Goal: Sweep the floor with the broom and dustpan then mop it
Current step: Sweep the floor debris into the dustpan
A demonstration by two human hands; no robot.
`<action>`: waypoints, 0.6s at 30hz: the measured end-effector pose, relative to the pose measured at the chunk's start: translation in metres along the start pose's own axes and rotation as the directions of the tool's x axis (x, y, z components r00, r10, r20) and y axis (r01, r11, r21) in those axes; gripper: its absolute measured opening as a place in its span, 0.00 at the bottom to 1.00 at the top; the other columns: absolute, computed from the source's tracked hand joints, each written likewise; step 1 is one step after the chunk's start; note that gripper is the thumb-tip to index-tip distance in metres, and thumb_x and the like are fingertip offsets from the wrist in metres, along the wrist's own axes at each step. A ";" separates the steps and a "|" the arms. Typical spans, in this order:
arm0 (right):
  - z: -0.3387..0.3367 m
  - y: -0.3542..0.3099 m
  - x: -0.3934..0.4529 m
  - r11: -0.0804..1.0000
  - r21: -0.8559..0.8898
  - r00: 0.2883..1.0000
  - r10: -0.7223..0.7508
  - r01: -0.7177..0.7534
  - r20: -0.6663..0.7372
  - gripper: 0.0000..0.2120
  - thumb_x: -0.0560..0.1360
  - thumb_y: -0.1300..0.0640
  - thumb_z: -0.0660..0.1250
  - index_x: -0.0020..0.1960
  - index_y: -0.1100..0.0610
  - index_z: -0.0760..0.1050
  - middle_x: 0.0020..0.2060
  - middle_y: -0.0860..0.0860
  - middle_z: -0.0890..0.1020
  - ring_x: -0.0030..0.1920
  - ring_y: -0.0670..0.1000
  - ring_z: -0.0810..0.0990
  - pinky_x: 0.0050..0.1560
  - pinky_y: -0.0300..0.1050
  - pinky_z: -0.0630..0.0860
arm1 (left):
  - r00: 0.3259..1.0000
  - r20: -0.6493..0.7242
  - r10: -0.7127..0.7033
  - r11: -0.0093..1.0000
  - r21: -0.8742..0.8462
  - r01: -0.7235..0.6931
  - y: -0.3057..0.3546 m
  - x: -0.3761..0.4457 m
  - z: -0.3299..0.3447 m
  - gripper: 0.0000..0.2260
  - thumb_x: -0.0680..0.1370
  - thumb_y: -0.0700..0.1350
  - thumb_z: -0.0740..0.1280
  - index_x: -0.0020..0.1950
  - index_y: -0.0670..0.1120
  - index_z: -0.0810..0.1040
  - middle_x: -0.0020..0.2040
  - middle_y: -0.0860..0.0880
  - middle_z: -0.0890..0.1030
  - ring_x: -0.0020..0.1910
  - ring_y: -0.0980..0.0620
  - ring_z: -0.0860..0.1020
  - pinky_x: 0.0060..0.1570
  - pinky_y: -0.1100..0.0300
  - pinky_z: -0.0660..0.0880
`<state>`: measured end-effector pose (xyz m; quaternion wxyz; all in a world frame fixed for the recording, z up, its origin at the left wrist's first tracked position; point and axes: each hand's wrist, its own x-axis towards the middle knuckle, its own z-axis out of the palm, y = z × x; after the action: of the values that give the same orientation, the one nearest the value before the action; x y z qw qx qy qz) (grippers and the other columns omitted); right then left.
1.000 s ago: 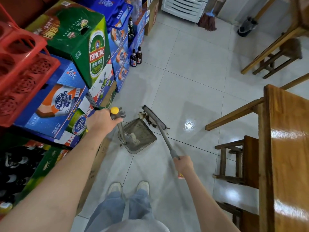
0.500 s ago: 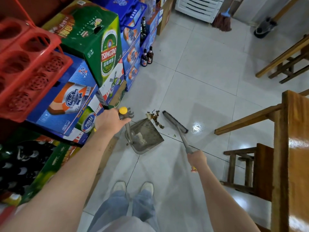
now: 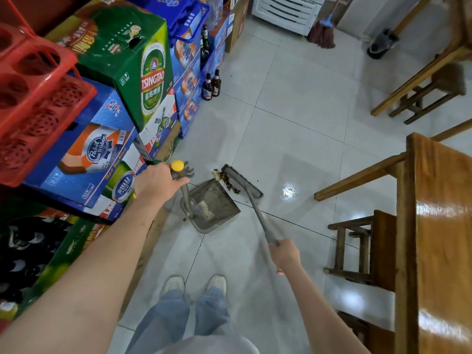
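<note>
My left hand [image 3: 157,184] grips the yellow-capped top of the grey dustpan handle. The dustpan [image 3: 213,209] stands on the tiled floor with some pale debris inside. My right hand [image 3: 285,254] holds the grey broom handle. The broom head [image 3: 242,180] lies just beyond the pan's open lip. A small pile of brown leaves and scraps [image 3: 226,181] sits between the bristles and the lip. A mop [image 3: 322,34] leans at the far wall.
Stacked beer cartons [image 3: 143,72] and red crates [image 3: 33,98] line the left side, with two brown bottles [image 3: 212,84] on the floor. A wooden table [image 3: 439,226] and stools [image 3: 357,249] stand on the right. A black object [image 3: 380,44] stands near the far wall.
The broom head swung out to the right, then came back against the debris at the pan's lip. The dustpan stayed in place.
</note>
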<state>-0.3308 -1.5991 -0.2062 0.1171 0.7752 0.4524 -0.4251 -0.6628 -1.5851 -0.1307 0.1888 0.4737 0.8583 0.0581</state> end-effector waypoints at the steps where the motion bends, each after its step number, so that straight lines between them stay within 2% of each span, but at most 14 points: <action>1: -0.001 0.002 0.001 1.000 -0.010 1.000 -0.015 0.015 -0.017 0.09 0.76 0.56 0.60 0.43 0.60 0.75 0.34 0.55 0.76 0.26 0.57 0.77 0.27 0.48 0.80 | 1.000 0.000 0.003 1.000 0.006 -0.003 0.000 0.000 0.000 0.20 0.72 0.62 0.70 0.41 0.44 0.77 0.43 0.42 0.82 0.43 0.43 0.79 0.33 0.59 0.67; 3: -0.003 0.001 0.005 0.999 -0.024 0.998 -0.046 0.045 -0.043 0.10 0.76 0.55 0.60 0.44 0.60 0.76 0.33 0.55 0.77 0.26 0.57 0.78 0.33 0.52 0.82 | 1.000 -0.004 0.008 1.000 0.018 -0.008 0.002 -0.001 0.000 0.20 0.72 0.62 0.69 0.42 0.44 0.78 0.43 0.43 0.82 0.44 0.43 0.80 0.33 0.59 0.67; 5: -0.007 -0.006 0.013 0.997 -0.034 0.996 -0.073 0.072 -0.059 0.10 0.76 0.55 0.60 0.45 0.60 0.77 0.32 0.54 0.77 0.26 0.57 0.78 0.36 0.52 0.82 | 1.000 -0.004 0.005 1.000 0.021 -0.005 0.002 0.000 0.000 0.20 0.72 0.62 0.69 0.43 0.44 0.78 0.43 0.43 0.82 0.43 0.44 0.79 0.33 0.59 0.67; 9: -0.014 -0.027 0.034 0.991 -0.067 0.989 -0.119 0.113 -0.089 0.09 0.76 0.55 0.60 0.47 0.58 0.77 0.35 0.54 0.77 0.26 0.56 0.78 0.29 0.42 0.76 | 1.000 -0.002 0.010 1.000 0.003 -0.010 0.000 0.002 0.001 0.19 0.72 0.62 0.69 0.41 0.45 0.78 0.41 0.44 0.82 0.42 0.44 0.80 0.33 0.60 0.68; 12: -0.018 -0.040 0.049 0.990 -0.083 0.991 -0.118 0.113 -0.061 0.07 0.76 0.55 0.61 0.43 0.56 0.74 0.32 0.53 0.76 0.24 0.55 0.76 0.26 0.40 0.73 | 1.000 0.011 0.012 1.000 0.014 -0.012 0.000 0.001 0.000 0.18 0.72 0.62 0.69 0.39 0.47 0.75 0.37 0.47 0.79 0.36 0.49 0.75 0.27 0.63 0.63; 15: -0.018 -0.042 0.060 0.994 -0.067 0.996 -0.085 0.085 -0.011 0.08 0.76 0.57 0.60 0.39 0.58 0.73 0.29 0.54 0.74 0.23 0.55 0.75 0.26 0.43 0.76 | 1.000 0.008 0.002 1.000 0.030 -0.002 0.002 0.001 -0.001 0.18 0.73 0.61 0.69 0.39 0.47 0.72 0.36 0.48 0.75 0.37 0.48 0.74 0.28 0.62 0.63; 18: -0.008 -0.028 0.063 0.987 -0.144 0.998 -0.070 0.069 0.001 0.09 0.74 0.56 0.60 0.45 0.60 0.76 0.33 0.55 0.77 0.33 0.58 0.79 0.36 0.51 0.82 | 1.000 0.005 -0.002 0.999 0.035 0.002 0.002 0.003 0.000 0.19 0.72 0.62 0.68 0.38 0.47 0.73 0.36 0.47 0.76 0.35 0.49 0.73 0.26 0.62 0.62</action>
<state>-0.3343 -1.5415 -0.2437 0.1569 0.7493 0.5090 -0.3935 -0.6626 -1.5819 -0.1307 0.1827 0.4760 0.8592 0.0417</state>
